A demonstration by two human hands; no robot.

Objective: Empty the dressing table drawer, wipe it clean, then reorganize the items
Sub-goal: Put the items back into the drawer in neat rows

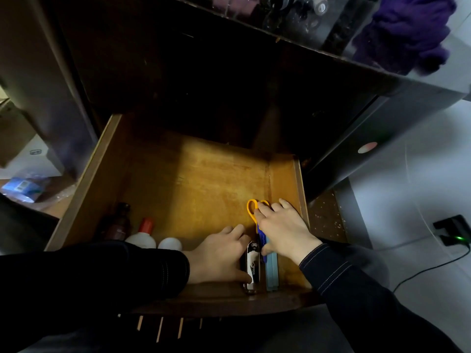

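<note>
Under the right grip, the scissors have glossy orange plastic handles. Left of it lies a shiny, smooth case; the drawer beyond the grip is worn, matt wood. Both sleeves are dark stitched cloth.

Place: a room in a home, in dim light.
Furniture: a dark wooden dressing bench with its drawer pulled open.
On top: blurred small jars and a purple cloth.
In the drawer: household bits, namely bottles and scissors.
Floor: pale, with a charger showing a green light.
</note>
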